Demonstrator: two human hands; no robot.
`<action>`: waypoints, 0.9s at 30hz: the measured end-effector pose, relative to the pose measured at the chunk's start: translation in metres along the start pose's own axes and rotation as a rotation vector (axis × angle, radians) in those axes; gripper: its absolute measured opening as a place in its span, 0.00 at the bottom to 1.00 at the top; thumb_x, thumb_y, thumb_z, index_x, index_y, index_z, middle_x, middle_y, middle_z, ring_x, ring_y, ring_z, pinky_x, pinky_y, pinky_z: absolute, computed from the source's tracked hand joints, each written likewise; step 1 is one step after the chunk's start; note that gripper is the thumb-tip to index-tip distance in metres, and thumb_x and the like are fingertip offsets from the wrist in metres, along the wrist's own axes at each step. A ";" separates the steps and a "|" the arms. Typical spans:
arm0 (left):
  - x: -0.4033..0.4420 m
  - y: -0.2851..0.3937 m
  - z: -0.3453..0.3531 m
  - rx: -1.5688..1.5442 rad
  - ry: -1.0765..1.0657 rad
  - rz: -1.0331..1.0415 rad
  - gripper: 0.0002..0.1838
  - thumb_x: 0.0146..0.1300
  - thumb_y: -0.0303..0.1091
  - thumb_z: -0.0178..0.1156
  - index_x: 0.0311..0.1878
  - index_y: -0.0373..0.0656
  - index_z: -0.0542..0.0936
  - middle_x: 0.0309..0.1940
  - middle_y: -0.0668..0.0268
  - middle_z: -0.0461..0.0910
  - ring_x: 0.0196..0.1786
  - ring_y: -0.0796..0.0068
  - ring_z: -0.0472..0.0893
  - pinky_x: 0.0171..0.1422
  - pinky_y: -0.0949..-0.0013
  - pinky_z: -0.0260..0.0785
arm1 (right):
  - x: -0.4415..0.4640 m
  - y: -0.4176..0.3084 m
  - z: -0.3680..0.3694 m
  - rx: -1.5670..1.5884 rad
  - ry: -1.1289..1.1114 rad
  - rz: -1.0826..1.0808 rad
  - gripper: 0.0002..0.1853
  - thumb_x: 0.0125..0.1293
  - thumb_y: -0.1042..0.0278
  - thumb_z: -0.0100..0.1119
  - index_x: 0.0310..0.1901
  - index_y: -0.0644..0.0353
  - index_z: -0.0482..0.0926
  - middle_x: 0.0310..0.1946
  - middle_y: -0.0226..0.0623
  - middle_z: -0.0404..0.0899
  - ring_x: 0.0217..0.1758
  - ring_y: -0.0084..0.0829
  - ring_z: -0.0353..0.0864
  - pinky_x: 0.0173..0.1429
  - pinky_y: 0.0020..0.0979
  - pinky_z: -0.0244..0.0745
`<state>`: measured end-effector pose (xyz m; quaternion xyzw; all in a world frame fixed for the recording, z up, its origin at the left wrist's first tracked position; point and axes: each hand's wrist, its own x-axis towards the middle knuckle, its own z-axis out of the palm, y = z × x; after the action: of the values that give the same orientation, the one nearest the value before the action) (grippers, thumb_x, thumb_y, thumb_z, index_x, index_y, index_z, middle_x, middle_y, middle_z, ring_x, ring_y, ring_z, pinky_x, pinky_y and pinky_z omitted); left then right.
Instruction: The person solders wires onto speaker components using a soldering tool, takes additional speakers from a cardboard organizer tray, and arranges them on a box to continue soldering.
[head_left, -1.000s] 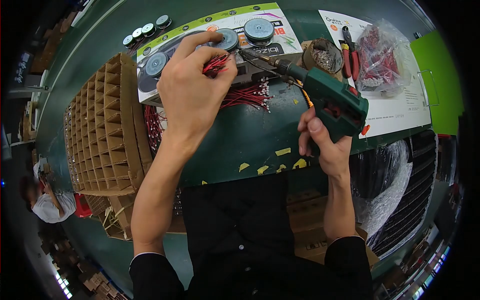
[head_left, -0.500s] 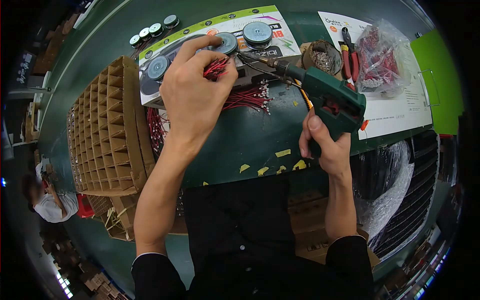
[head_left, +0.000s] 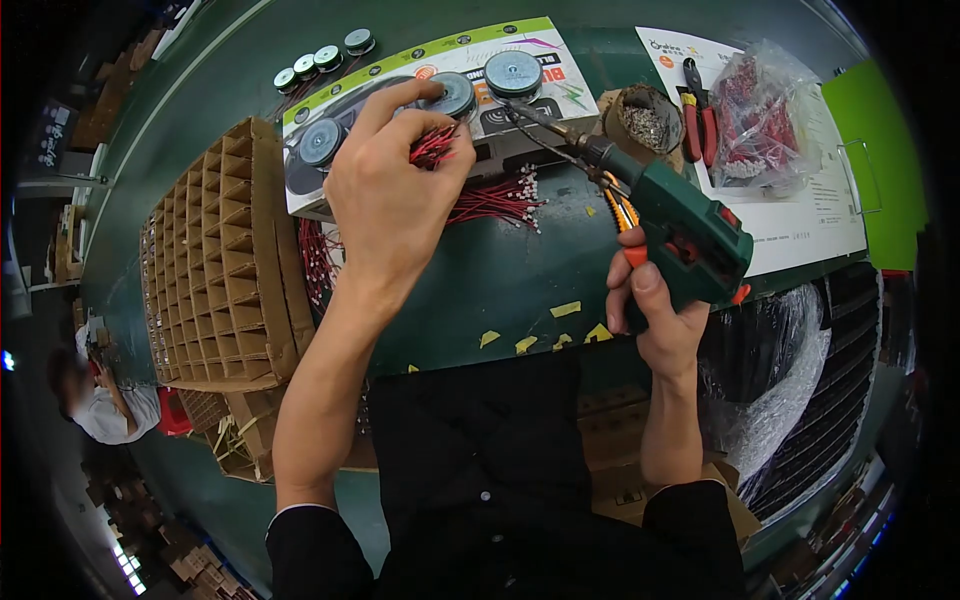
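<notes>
My left hand (head_left: 385, 205) is closed around a bunch of red and black wires (head_left: 432, 148), with its forefinger on the middle round speaker (head_left: 455, 97). My right hand (head_left: 660, 315) grips a green soldering gun (head_left: 692, 235), whose tip lies at the near edge of the right round speaker (head_left: 514, 75). A third round speaker (head_left: 321, 142) is left of my left hand. All three rest along a printed box (head_left: 575, 95). More red and black wires (head_left: 500, 198) with white ends lie beneath and in front of it.
A cardboard divider grid (head_left: 215, 260) stands at left. Several speakers (head_left: 327, 58) sit behind the box. Right of it are a tub of metal bits (head_left: 645, 118), red-handled cutters (head_left: 700, 120) and a plastic bag of wires (head_left: 760, 120). A seated person (head_left: 110, 410) is far left.
The soldering gun has moved right and slightly down, its tip shifting from the middle speaker to the right one. My left hand stays on the middle speaker with the wires.
</notes>
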<state>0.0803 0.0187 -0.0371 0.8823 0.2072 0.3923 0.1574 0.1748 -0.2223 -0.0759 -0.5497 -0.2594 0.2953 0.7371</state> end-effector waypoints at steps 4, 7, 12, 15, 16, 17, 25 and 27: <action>0.011 0.009 -0.036 0.073 0.211 0.188 0.08 0.61 0.33 0.73 0.38 0.39 0.86 0.44 0.63 0.84 0.34 0.74 0.82 0.35 0.73 0.73 | -0.001 -0.004 0.023 0.065 0.089 -0.099 0.22 0.70 0.69 0.63 0.61 0.66 0.68 0.38 0.44 0.81 0.24 0.26 0.80 0.23 0.22 0.70; 0.000 0.039 -0.067 -1.073 0.352 -0.372 0.20 0.80 0.46 0.51 0.52 0.38 0.82 0.36 0.69 0.76 0.17 0.89 0.58 0.20 0.79 0.46 | 0.004 -0.011 0.068 0.166 0.072 -0.032 0.24 0.65 0.72 0.71 0.61 0.63 0.74 0.51 0.43 0.84 0.45 0.25 0.85 0.43 0.24 0.78; -0.006 0.036 -0.084 -1.831 0.247 -0.709 0.20 0.83 0.47 0.41 0.52 0.43 0.77 0.25 0.75 0.62 0.14 0.85 0.47 0.16 0.76 0.41 | 0.017 -0.027 0.104 0.182 -0.014 -0.092 0.27 0.64 0.69 0.72 0.63 0.62 0.75 0.55 0.37 0.83 0.50 0.22 0.84 0.44 0.22 0.77; -0.009 0.038 -0.080 -1.888 0.224 -0.760 0.18 0.82 0.47 0.44 0.50 0.43 0.78 0.23 0.75 0.62 0.14 0.85 0.49 0.16 0.76 0.42 | 0.016 -0.037 0.112 0.175 -0.038 -0.029 0.20 0.65 0.70 0.71 0.58 0.62 0.80 0.53 0.36 0.83 0.51 0.23 0.82 0.47 0.24 0.78; -0.010 0.041 -0.079 -1.890 0.205 -0.773 0.18 0.82 0.47 0.45 0.49 0.43 0.78 0.23 0.75 0.62 0.14 0.85 0.49 0.16 0.76 0.42 | 0.017 -0.037 0.114 0.171 -0.044 -0.034 0.20 0.65 0.70 0.71 0.58 0.62 0.80 0.53 0.36 0.83 0.51 0.23 0.82 0.47 0.24 0.78; -0.010 0.046 -0.079 -1.862 0.175 -0.812 0.18 0.81 0.47 0.46 0.48 0.43 0.78 0.23 0.74 0.63 0.14 0.85 0.50 0.17 0.76 0.44 | 0.018 -0.034 0.115 0.106 -0.034 -0.041 0.16 0.66 0.71 0.71 0.54 0.62 0.82 0.51 0.35 0.84 0.51 0.23 0.82 0.49 0.26 0.78; -0.019 0.046 -0.073 -1.882 0.189 -0.863 0.25 0.82 0.53 0.43 0.31 0.47 0.74 0.17 0.77 0.54 0.14 0.84 0.47 0.18 0.74 0.42 | 0.011 -0.005 0.104 -0.143 0.025 -0.257 0.26 0.62 0.83 0.70 0.59 0.67 0.69 0.38 0.43 0.87 0.38 0.27 0.85 0.45 0.27 0.82; -0.022 0.043 -0.074 -1.902 0.152 -0.797 0.24 0.81 0.52 0.45 0.29 0.48 0.73 0.17 0.77 0.54 0.14 0.84 0.46 0.18 0.74 0.41 | 0.005 -0.010 0.102 -0.104 0.006 -0.233 0.23 0.64 0.80 0.70 0.59 0.67 0.73 0.39 0.39 0.86 0.41 0.26 0.83 0.48 0.28 0.81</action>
<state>0.0211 -0.0206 0.0153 0.2337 0.0981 0.3680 0.8946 0.1078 -0.1539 -0.0393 -0.5540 -0.3343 0.1921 0.7379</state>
